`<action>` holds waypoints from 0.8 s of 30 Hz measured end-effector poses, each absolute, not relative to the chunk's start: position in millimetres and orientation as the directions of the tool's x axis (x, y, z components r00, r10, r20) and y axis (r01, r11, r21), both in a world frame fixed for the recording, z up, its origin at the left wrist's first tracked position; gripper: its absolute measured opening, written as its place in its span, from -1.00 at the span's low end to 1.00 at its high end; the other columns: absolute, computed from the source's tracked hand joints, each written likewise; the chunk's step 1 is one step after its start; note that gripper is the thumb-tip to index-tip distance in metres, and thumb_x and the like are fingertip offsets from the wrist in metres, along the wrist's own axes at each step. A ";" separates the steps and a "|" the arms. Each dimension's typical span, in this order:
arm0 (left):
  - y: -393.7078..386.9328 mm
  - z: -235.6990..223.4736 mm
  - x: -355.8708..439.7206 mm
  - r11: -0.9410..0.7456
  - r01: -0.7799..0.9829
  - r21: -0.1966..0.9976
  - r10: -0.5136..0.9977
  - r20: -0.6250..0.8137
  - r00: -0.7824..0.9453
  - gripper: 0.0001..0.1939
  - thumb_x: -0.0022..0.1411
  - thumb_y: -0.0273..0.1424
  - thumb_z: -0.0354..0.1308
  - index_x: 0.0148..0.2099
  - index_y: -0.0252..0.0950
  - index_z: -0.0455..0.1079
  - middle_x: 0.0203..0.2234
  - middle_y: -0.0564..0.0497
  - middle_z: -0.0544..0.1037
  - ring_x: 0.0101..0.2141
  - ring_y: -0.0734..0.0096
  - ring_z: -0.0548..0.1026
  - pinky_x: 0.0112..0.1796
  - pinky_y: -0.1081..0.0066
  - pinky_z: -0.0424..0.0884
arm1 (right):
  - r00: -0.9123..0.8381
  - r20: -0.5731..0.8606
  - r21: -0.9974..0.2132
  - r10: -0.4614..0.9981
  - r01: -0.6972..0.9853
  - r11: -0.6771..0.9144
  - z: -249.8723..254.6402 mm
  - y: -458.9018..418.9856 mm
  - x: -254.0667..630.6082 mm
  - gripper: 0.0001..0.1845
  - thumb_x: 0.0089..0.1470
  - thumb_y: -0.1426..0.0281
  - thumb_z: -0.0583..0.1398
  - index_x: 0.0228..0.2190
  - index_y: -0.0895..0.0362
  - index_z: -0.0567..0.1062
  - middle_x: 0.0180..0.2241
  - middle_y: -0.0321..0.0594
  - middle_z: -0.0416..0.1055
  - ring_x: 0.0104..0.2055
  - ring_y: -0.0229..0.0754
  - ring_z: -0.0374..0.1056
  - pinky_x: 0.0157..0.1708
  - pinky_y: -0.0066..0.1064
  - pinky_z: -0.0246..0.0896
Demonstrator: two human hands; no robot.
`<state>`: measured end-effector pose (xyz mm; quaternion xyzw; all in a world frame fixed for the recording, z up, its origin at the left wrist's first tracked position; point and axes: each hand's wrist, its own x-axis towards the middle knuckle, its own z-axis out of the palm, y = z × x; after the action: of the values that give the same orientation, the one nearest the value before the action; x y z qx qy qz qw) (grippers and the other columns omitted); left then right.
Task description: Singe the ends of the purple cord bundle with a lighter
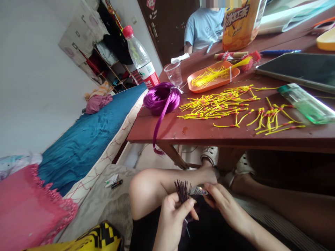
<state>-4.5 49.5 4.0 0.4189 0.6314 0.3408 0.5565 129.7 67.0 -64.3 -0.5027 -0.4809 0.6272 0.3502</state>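
Observation:
My left hand (176, 212) is closed around a bundle of thin dark cords (181, 188), whose ends fan out above the thumb. My right hand (222, 200) grips a small lighter (205, 191), mostly hidden by the fingers. A small orange glow shows at its metal tip, close beside the cord ends on the right of the bundle. Both hands are low over my lap, in front of the table. On the tabletop lie many short yellow cords with red knots (217, 104). A coil of purple cord (162, 99) rests at the left corner, one end hanging over the edge.
The red-brown table (193, 134) carries an orange tray (195, 87) of yellow strands, a clear cup (174, 73), a bottle (141, 57), a large tea bottle (238, 28), a green plastic case (306, 104) and a dark tablet (300, 71). A person (204, 28) sits across.

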 end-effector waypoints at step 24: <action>46.6 -3.4 -8.2 0.477 0.117 0.871 0.879 -0.476 -0.034 -0.80 -0.02 -0.32 0.20 -0.54 -0.36 0.39 -0.77 0.05 0.43 -0.62 0.50 0.29 -0.48 0.50 0.18 | -0.227 -0.332 -0.933 0.915 -0.065 -0.355 -60.6 71.2 133.3 -0.47 0.01 -0.05 -0.11 -0.70 0.10 0.14 -0.64 -0.38 0.03 -0.55 -0.28 -0.01 -0.49 -0.42 -0.05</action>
<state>-8.2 46.6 -3.4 0.3902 0.6383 0.3309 0.5752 133.3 71.2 -60.6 -0.4968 -0.4278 0.6561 0.3737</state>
